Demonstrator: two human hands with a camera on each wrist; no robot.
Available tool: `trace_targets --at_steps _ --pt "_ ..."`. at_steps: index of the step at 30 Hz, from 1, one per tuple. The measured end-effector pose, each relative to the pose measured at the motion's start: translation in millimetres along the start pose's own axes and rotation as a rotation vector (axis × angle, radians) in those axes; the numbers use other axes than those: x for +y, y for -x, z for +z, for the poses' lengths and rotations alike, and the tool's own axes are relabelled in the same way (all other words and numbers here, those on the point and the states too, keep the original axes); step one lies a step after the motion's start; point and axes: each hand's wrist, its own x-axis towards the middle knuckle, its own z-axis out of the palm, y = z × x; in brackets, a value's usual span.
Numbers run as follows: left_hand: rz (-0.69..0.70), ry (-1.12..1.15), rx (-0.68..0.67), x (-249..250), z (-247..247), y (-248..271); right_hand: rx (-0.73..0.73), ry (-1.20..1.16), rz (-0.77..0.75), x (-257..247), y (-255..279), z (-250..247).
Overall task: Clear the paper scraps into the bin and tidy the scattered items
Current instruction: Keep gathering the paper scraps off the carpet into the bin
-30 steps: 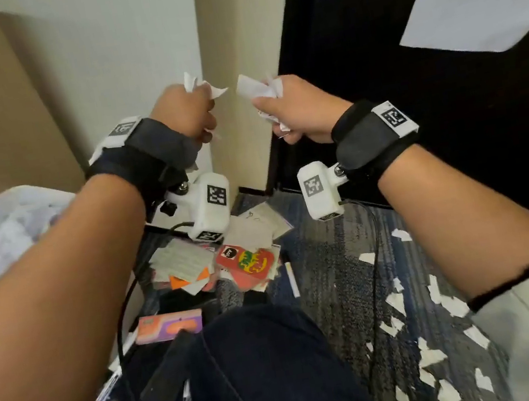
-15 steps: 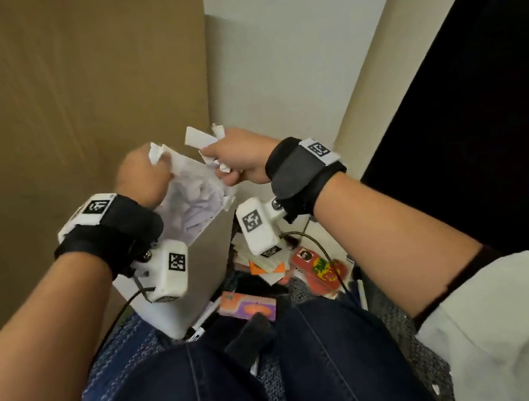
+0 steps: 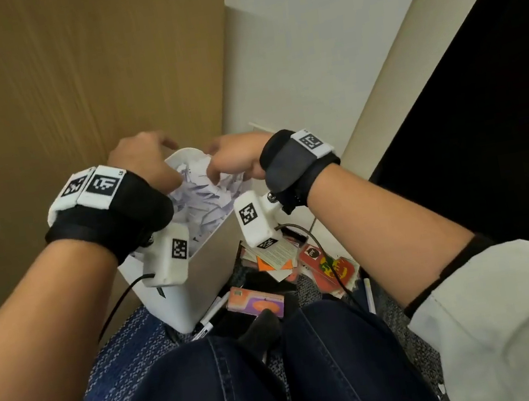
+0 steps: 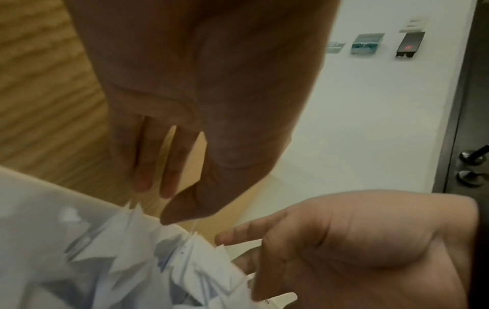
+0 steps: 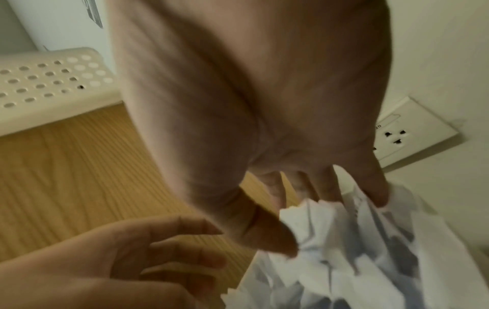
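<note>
A white bin [image 3: 198, 273] stands on the floor against the wood panel, heaped with torn white paper scraps [image 3: 202, 198]. Both my hands hover over its mouth. My left hand [image 3: 146, 162] has its fingers [image 4: 169, 188] straight and pointing down just above the scraps [image 4: 127, 250], holding nothing. My right hand [image 3: 234, 160] is spread too, its fingertips [image 5: 378, 196] brushing the top of the scrap pile [image 5: 344, 261], thumb apart. Which slivers are falling and which lie in the bin I cannot tell.
Coloured cards and stickers [image 3: 332, 265] lie on the carpet right of the bin, with an orange-purple card [image 3: 255, 304] and pens [image 3: 212, 316] in front of my knees. A wood panel [image 3: 66, 93] is left, a dark door [image 3: 482, 96] right, a wall socket [image 5: 412, 133] behind.
Both hands swung left from the wall corner to over the bin while clutching scraps. They have now opened, and the scraps have left the fingers.
</note>
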Motion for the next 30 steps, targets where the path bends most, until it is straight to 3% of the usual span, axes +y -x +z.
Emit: trace_targets --at_steps 3,6,10,12,15,18,23,27,30 --pt "0.025 -0.035 0.007 6.0 -3.5 -4.4 0.109 0.054 -0.032 9.2 2.1 -1.5" --pt "-0.063 -0.111 -0.103 3.1 4.9 -3.5 0.248 0.13 -0.099 22.2 1.4 4.2" --pt "-0.137 -0.29 -0.359 -13.4 30.6 -8.2 0.12 0.091 -0.236 43.0 -1.0 16.3" --pt "-0.105 -0.329 -0.305 1.0 28.6 -9.5 0.146 -0.01 -0.327 53.3 3.3 12.6" --pt "-0.035 -0.364 -0.1 48.4 14.5 -6.4 0.306 -0.193 -0.381 82.2 19.0 -8.9" --pt "0.035 -0.303 -0.023 100.6 12.1 -12.7 0.361 -0.312 -0.259 142.3 50.6 -42.1" --pt "0.255 -0.043 -0.13 195.1 60.5 -0.5 0.478 -0.442 0.06 297.5 124.8 -66.0" --pt "0.472 0.153 -0.382 285.8 148.4 33.1 0.533 -0.487 0.363 428.0 207.9 -48.4" --pt "0.547 0.239 -0.576 346.3 230.5 67.6 0.493 -0.451 0.587 517.3 268.0 -6.2"
